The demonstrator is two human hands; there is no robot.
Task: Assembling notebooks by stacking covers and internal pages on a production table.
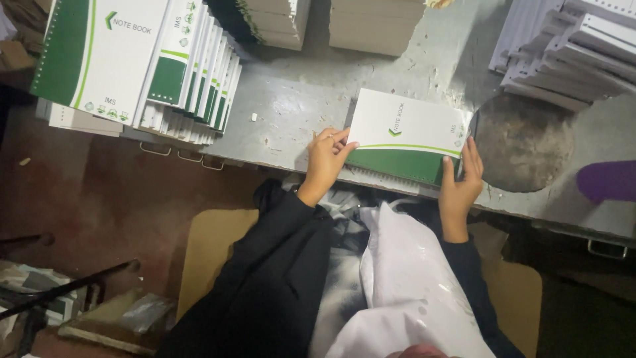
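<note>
Both hands on one white-and-green spiral notebook [405, 136], lying flat at near edge of grey worktable [298, 99]. Left hand [326, 159] grasping notebook's left edge, fingers curled over cover corner. Right hand [460, 182] gripping right edge, thumb on green band, fingers along side. Fanned stack of matching notebooks [192, 73] far left on table, w/ larger one [99, 50] on top. Piles of plain white pads [563, 50] far right; round dark patch [523, 142] just beside right hand
</note>
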